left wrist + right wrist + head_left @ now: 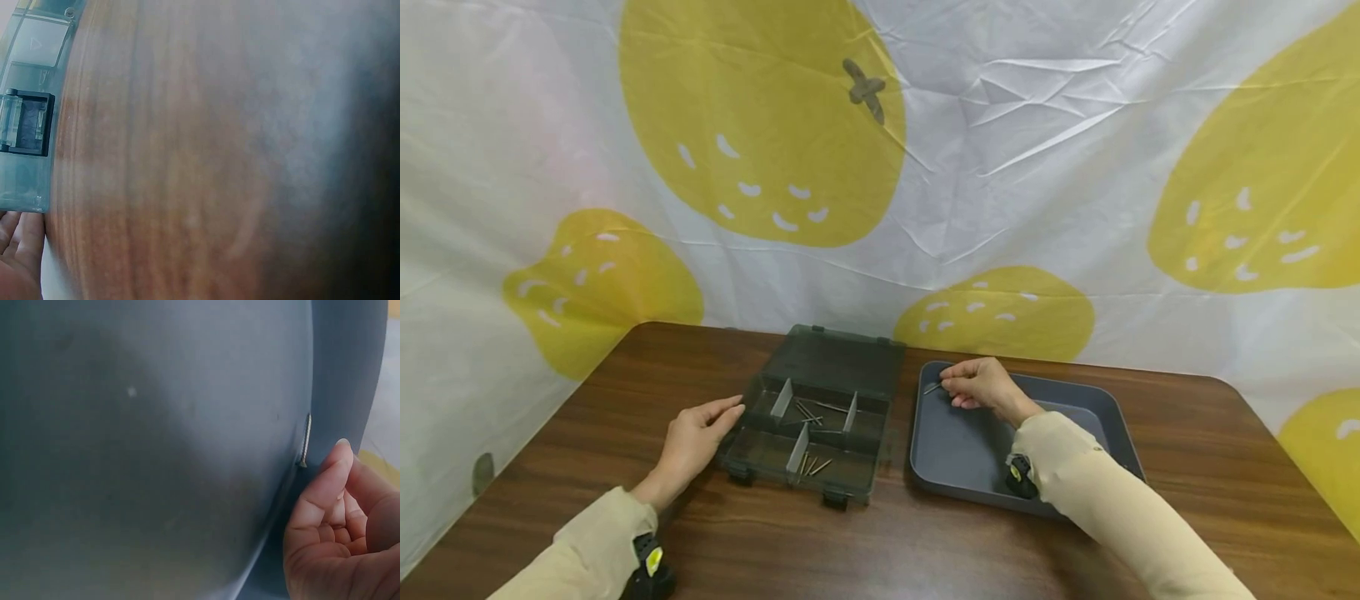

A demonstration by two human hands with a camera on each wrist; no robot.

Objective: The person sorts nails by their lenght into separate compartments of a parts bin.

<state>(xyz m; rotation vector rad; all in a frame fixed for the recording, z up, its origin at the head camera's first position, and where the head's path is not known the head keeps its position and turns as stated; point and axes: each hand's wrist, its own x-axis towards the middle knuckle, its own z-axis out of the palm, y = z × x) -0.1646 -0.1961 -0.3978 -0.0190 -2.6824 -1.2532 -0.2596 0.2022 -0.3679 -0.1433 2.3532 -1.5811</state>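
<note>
A smoky translucent compartment box (842, 442) lies on the table with its lid (838, 358) laid back. Silver screws (808, 412) lie in a middle compartment and brass-coloured screws (811, 465) in a front one. My left hand (695, 437) rests its fairly straight fingers against the box's left side. Inside the grey tray (962, 450), my right hand (988, 387) is at the far left corner, thumb and index tips close together. A silver screw (305, 440) lies at the tray wall just beyond those fingertips, and nothing shows between them.
The wooden table (887, 550) carries the box on the left and the tray on the right. Behind its far edge hangs a white cloth (1000, 192) with yellow fruit prints. Two latches (835, 500) stick out at the box's front edge.
</note>
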